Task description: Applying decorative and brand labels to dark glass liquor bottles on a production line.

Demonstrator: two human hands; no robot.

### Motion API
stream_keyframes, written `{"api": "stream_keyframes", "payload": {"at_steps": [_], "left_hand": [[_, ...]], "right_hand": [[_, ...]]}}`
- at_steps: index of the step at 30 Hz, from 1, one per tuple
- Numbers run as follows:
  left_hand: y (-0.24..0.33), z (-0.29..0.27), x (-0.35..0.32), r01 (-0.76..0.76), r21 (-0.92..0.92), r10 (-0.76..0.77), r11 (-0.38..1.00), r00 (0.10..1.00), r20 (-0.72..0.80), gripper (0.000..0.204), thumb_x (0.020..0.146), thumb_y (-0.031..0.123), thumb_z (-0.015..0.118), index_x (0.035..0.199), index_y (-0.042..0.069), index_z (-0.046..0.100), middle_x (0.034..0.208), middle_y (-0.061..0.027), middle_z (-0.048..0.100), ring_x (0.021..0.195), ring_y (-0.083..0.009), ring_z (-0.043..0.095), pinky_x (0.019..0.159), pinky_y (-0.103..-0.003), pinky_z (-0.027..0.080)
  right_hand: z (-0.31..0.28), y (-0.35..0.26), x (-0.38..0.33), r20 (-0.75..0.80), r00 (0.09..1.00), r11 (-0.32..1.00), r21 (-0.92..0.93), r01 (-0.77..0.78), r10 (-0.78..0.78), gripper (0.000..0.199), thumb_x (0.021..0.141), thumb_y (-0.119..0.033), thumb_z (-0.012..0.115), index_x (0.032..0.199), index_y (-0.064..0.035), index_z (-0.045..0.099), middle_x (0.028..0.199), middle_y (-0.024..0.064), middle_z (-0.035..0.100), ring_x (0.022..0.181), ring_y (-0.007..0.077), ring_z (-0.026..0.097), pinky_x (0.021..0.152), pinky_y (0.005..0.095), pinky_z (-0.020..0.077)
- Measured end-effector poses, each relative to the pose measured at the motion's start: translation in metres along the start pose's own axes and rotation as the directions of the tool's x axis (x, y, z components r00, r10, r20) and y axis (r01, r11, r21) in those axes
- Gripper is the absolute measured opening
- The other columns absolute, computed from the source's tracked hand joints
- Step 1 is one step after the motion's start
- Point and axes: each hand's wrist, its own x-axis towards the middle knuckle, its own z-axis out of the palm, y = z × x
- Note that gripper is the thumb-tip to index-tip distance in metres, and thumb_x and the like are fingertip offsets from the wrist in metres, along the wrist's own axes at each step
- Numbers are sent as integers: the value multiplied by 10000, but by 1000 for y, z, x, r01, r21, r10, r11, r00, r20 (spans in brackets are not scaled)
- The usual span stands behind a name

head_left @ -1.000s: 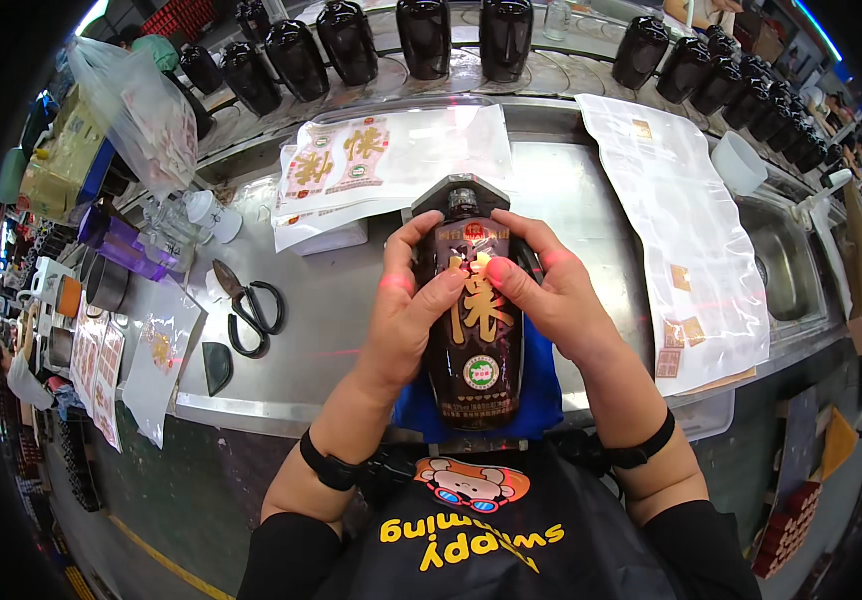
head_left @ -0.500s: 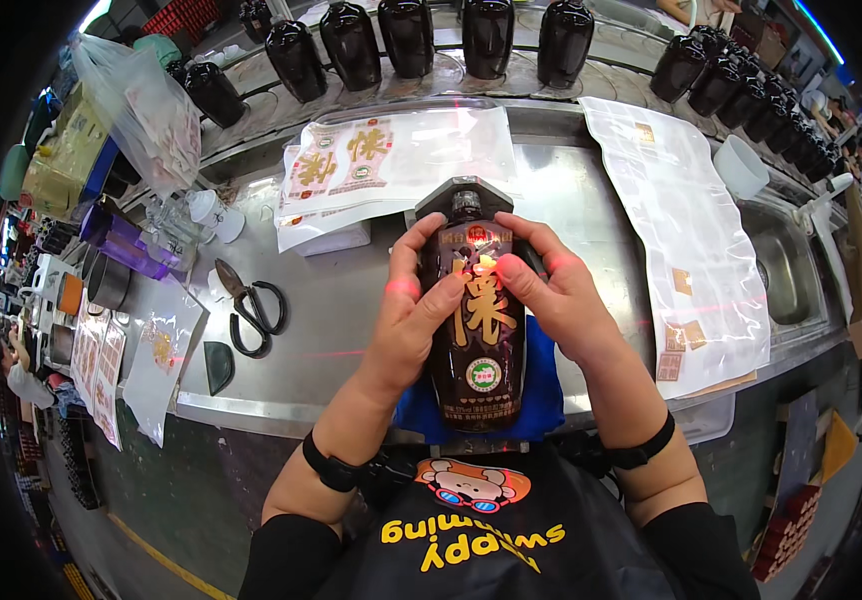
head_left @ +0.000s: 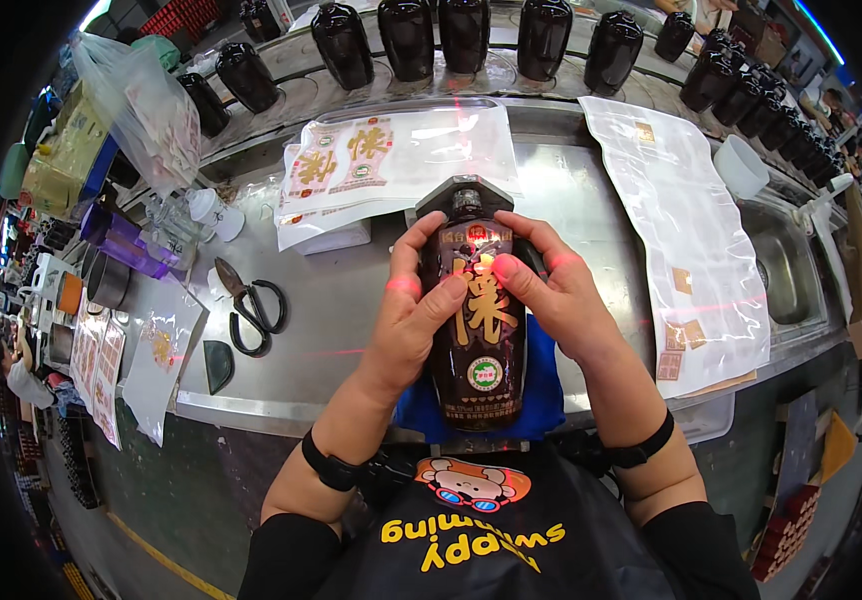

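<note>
A dark brown glossy bottle lies label side up, its neck away from me, in a dark angular holder above a blue cloth. My left hand wraps its left side, and my right hand wraps its right side. Both thumbs rest on the large gold lettering across its front; the fingers curl over the shoulders and partly out of sight. Below the lettering is a round green-and-white emblem. Red light lines cross the bottle and my hands.
Left of me are black-handled scissors, a dark green scraper and a purple container. Decal sheets lie beyond the bottle. A long white sheet lies right, by a sink. Dark bottles line a conveyor behind.
The dark bottles on the conveyor have shifted to the right. My hands and the held bottle stay almost in place.
</note>
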Motion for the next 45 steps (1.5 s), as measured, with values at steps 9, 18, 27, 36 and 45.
{"api": "stream_keyframes", "payload": {"at_steps": [9,18,27,36,45], "left_hand": [[-5,-7,-9,-48,-1,48,999,999,25,815,950,317,618,1522,24,116,1417,-167,394,1262,-208,460,1058,-338,387],[-8,-16,-22,-75,234,50,969,992,113,1055,853,410,715,1539,9,21,1518,-169,250,1392,-275,323,1142,-388,283],[-2,-15,-24,-60,218,26,974,988,155,1080,845,378,733,1542,16,-8,1527,-186,247,1396,-271,321,1147,-384,271],[-5,-26,-41,-70,522,-19,850,986,163,1330,682,681,739,1538,-4,-13,1582,-253,102,1483,-336,113,1189,-409,103],[5,-25,-45,-203,763,78,614,977,198,1254,759,704,648,1525,-38,-12,1582,-273,101,1479,-385,111,1189,-458,82]], "right_hand": [[-7,2,-16,29,999,995,87,-48,46,663,968,-406,578,1428,33,394,1357,177,500,1261,243,466,1047,335,367],[-8,5,-34,101,995,999,28,16,-19,952,849,-489,710,1486,58,261,1494,260,345,1420,329,313,1149,391,265],[-15,1,-40,200,979,996,-61,60,-47,1028,824,-511,725,1487,83,210,1495,291,324,1426,361,296,1150,403,265],[-15,3,-58,283,958,961,-249,119,-46,1216,722,-541,801,1501,87,110,1446,337,340,1382,407,344,1143,432,284],[-14,-1,-57,309,951,980,-180,85,-26,1195,734,-468,820,1515,68,91,1554,278,212,1465,328,200,1187,396,163]]}}
